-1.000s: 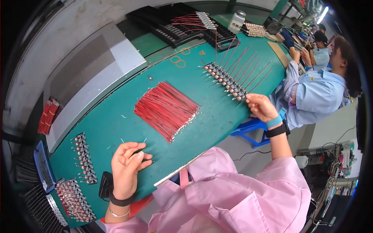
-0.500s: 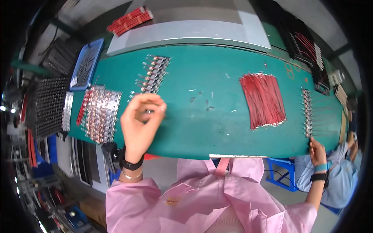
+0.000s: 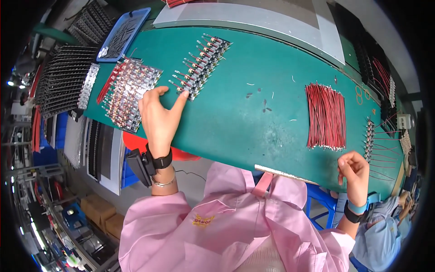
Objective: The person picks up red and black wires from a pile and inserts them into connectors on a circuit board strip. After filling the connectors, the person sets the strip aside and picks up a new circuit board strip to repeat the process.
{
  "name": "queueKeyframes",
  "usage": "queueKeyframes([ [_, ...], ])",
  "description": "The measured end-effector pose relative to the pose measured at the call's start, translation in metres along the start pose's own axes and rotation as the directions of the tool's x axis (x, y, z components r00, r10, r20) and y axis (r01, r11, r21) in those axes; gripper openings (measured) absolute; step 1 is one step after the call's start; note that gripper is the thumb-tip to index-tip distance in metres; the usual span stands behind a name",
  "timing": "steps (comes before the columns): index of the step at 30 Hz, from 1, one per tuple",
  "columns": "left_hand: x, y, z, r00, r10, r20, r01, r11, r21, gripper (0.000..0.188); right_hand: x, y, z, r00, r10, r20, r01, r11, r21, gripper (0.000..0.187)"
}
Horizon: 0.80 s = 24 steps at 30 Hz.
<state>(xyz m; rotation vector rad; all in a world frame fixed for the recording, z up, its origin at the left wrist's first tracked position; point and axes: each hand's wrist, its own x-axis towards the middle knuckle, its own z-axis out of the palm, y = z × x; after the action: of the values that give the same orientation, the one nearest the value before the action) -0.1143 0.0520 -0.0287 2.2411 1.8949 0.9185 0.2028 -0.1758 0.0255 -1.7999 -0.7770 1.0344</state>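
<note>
Parts row (image 3: 200, 65) sits toward the far left of the green mat (image 3: 235, 122), a slanted line of tiny metal-tipped components with short red leads, and the left hand (image 3: 158, 119) is spread open with its fingertips right on the near end of it. Just left of that hand, at the mat's left edge, there's a denser batch (image 3: 128, 92) of the same kind of bits.

These look feather-light and fiddly to me. The thin leads will probably bend if you mash them, and they'd scatter with one careless swipe. I'd pinch each by the stiffer metal body, not the wire.

Right hand (image 3: 354, 170) is off the mat's near right corner, fingers curled loosely; can't tell if it's holding anything. Nearest to it is a strip (image 3: 370, 140) of parts with long leads, with the red wire bundle (image 3: 325, 115) just beyond.
</note>
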Motion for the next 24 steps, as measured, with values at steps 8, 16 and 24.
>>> queueKeyframes([
  [8, -0.010, 0.004, 0.008, 0.999, 0.018, 0.045, -0.015, 0.997, -0.071, 0.046, -0.002, -0.005, 0.033, 0.988, -0.021, 0.154, 0.002, 0.992, 0.123, 0.008],
  [16, -0.019, 0.008, 0.002, 0.981, -0.132, 0.141, 0.176, 0.913, -0.368, 0.038, -0.014, -0.007, 0.102, 0.901, -0.043, 0.431, -0.121, 0.931, 0.346, 0.003],
  [24, -0.039, 0.009, 0.002, 0.900, -0.220, 0.377, 0.432, 0.323, -0.842, 0.028, -0.009, -0.003, 0.152, 0.681, -0.019, 0.732, -0.358, 0.863, 0.356, 0.006],
])
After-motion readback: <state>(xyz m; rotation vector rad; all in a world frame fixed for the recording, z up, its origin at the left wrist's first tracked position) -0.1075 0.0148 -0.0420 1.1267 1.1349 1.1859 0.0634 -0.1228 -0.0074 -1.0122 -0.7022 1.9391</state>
